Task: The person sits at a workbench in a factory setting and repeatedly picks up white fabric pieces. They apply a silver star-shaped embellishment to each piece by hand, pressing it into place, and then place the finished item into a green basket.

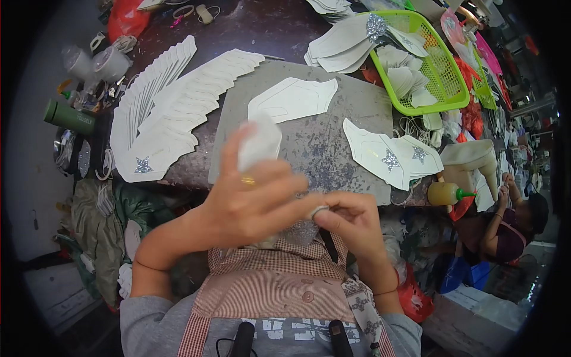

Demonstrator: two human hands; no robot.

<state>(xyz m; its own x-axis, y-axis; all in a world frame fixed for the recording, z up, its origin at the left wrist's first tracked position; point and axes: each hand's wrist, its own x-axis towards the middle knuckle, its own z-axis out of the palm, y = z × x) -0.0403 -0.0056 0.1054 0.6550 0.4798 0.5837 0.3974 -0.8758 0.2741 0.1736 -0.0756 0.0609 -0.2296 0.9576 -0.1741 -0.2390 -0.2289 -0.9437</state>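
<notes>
My left hand (256, 199), smeared by motion, is raised over the grey board (226, 137) and closed on a blurred white piece (260, 143). Close to its fingertips, my right hand (354, 223) has thumb and fingers pinched together; what they hold, if anything, I cannot make out. A silvery band (319, 210) shows where the two hands meet. Beyond them a white cut shoe-upper piece (291, 101) with drawn lines lies flat on the board. To the right, white pieces with glitter stars (377, 156) overlap at the board's edge.
At the left, white pieces (128, 152) are fanned out in rows. A green basket (413, 110) of pieces stands at the far right, near a yellowish squeeze bottle (443, 194). A green cylinder (70, 118) lies far left. Another person (505, 229) sits at the right.
</notes>
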